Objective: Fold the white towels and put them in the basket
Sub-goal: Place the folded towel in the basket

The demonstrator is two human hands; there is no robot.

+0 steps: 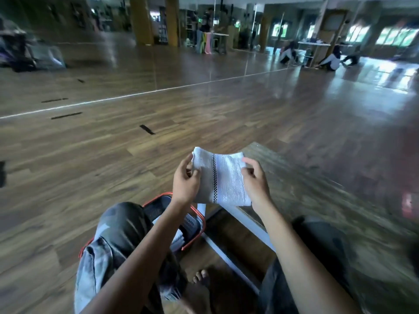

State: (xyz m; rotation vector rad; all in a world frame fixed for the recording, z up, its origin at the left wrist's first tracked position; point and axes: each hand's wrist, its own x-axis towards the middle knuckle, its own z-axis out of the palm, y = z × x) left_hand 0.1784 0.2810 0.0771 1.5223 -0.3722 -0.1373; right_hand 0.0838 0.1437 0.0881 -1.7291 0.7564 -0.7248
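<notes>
A seated person holds a folded white towel (221, 177) up in the air with both bare hands, above a low wood-topped table (294, 184) and the wooden floor (113, 155) of a large hall. The left hand (186, 180) pinches the towel's left edge near the top, fingers closed on the cloth; the right hand (255, 177) does the same on the right edge, thumb and fingers shut on the fabric. The towel hangs between them as a compact, roughly square packet, its dark checked stripe (214, 177) running top to bottom just left of centre.

The black basket with a red rim (199, 225) sits on the floor below and to the left of the towel, directly under the left wrist and partly hidden behind the person's left knee (120, 223). Something white, probably towels already folded, shows inside it, though motion blur makes this hard to confirm.

The towel appears folded down to its final size, so the likely next move is a short drop down and to the left. The left hand is the nearer to the basket; the right would have to cross over or let go.
</notes>
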